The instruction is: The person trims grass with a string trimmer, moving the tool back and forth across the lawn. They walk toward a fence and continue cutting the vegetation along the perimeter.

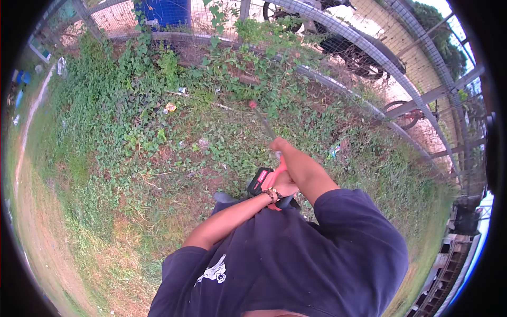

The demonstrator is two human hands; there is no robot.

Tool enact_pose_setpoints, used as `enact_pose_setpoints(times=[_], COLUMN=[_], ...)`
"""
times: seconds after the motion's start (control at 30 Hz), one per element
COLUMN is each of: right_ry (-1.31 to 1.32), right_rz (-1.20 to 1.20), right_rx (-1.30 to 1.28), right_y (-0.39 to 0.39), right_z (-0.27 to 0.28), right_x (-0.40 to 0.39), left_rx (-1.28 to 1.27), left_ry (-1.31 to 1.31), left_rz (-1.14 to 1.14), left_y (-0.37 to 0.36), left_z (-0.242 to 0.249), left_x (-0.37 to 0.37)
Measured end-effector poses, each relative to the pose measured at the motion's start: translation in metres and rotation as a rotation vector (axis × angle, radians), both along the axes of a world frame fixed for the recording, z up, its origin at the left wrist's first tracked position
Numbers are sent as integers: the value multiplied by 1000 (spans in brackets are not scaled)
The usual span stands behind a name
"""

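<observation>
A cordless grass trimmer (269,178) with an orange body and a dark shaft points away from me in the head view. Its black battery pack (259,181) sticks out to the left of the body. My left hand (285,185), with a beaded bracelet at the wrist, is closed around the rear handle, its fingers partly hidden. Farther forward, my right hand (279,144) is wrapped around the shaft. The reddish trimmer head (253,104) is low among green weeds (227,90); its cutting part is too small to make out.
A curved wire-mesh fence (338,82) runs along the far side and right, overgrown with vines. Behind it stand a blue container (166,12), a motorcycle (364,55) and a red bicycle (409,115). Litter, including a yellow wrapper (170,107), lies among the plants.
</observation>
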State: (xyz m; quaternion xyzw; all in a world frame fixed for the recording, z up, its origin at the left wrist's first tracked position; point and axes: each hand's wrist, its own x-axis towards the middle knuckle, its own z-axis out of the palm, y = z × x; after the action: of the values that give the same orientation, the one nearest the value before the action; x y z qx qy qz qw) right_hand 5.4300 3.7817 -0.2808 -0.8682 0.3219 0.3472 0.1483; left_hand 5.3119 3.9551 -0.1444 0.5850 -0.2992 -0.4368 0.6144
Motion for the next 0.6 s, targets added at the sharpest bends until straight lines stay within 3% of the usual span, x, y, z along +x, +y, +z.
enact_pose_setpoints(times=[0.1,0.23,0.4,0.6], right_ry=[1,20,103,44], right_rz=[-69,-90,-32,-43], right_rx=[-63,-101,-105,-138], right_y=[-17,-34,-57,-29], right_z=[10,19,-8,31], right_x=[-30,-58,-68,-52], left_rx=[-35,-19,16,9], left_ry=[-101,69,230,70], left_rz=[-40,-143,-204,-123], left_y=[-16,-22,-18,-13], left_z=[-9,4,27,15], left_x=[-15,-28,-27,-21])
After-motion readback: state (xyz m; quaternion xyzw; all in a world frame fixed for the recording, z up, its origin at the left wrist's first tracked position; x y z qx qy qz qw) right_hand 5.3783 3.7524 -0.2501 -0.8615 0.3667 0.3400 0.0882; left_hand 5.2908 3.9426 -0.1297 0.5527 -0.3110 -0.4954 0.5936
